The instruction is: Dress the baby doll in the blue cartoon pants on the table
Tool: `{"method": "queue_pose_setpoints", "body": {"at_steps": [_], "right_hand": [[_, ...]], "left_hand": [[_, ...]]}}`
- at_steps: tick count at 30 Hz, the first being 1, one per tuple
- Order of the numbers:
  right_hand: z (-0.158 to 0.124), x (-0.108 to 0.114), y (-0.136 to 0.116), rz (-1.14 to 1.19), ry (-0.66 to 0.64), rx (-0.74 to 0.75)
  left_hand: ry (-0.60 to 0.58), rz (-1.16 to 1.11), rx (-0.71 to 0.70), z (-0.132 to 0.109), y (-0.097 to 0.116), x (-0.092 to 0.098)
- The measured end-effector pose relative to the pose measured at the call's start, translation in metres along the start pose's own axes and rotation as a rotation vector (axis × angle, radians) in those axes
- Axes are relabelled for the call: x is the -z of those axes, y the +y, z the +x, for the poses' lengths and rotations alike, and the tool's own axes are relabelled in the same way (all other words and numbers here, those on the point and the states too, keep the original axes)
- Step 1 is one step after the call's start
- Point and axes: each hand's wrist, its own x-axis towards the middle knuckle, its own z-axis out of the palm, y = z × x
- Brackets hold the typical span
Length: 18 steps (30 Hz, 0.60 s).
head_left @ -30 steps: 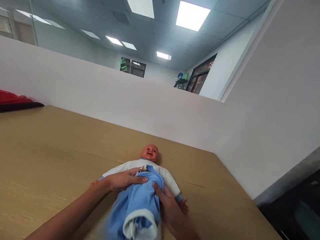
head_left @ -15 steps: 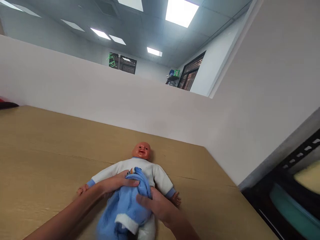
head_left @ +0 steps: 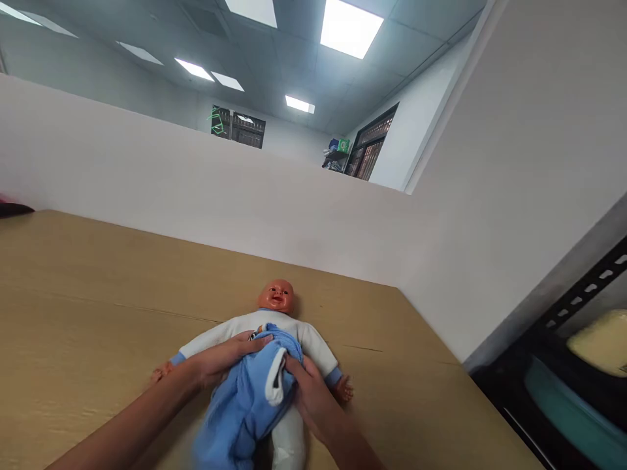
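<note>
A baby doll [head_left: 277, 299] lies face up on the table, its head toward the wall. It wears a white top with blue cuffs, and one white-covered leg shows below. Across its belly and legs is a blue fleece doll garment [head_left: 230, 411] with a white cuff [head_left: 275, 378]. My left hand [head_left: 240, 352] is closed on the garment's upper edge, thumb on top, beside a small patterned patch. My right hand [head_left: 311, 391] grips the fabric right by the white cuff, its fingers partly hidden under the cloth.
The brown tabletop [head_left: 108, 339] meets a low white partition [head_left: 206, 196] behind and a white side wall at the right. A black rack [head_left: 553, 365] with a teal item and a pale yellow item stands at the lower right. A dark object [head_left: 14, 209] sits at the far left edge.
My right hand has brought the garment's white cuff up and to the right, from near the doll's legs to its belly. My left hand stays almost in place on the upper edge.
</note>
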Motion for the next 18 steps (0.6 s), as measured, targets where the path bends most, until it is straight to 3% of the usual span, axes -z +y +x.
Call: {"method": "queue_pose_setpoints", "body": {"at_steps": [3, 6, 9, 14, 18], "right_hand": [[-0.001, -0.007, -0.004, 0.085, 0.017, 0.007], [-0.011, -0.011, -0.016, 0.090, -0.116, 0.027], [-0.017, -0.010, -0.022, -0.006, -0.217, 0.061], [-0.017, -0.005, -0.010, -0.204, -0.082, 0.077], [-0.022, 0.000, 0.006, -0.325, 0.049, 0.128]], "left_hand": [[-0.014, -0.031, 0.060, 0.000, 0.001, -0.002], [-0.062, 0.060, 0.105, -0.006, 0.007, -0.006], [-0.153, 0.215, 0.027, -0.015, 0.018, -0.012], [-0.192, 0.619, -0.055, -0.020, 0.029, -0.017], [-0.177, 0.764, -0.038, -0.022, 0.032, -0.014]]}}
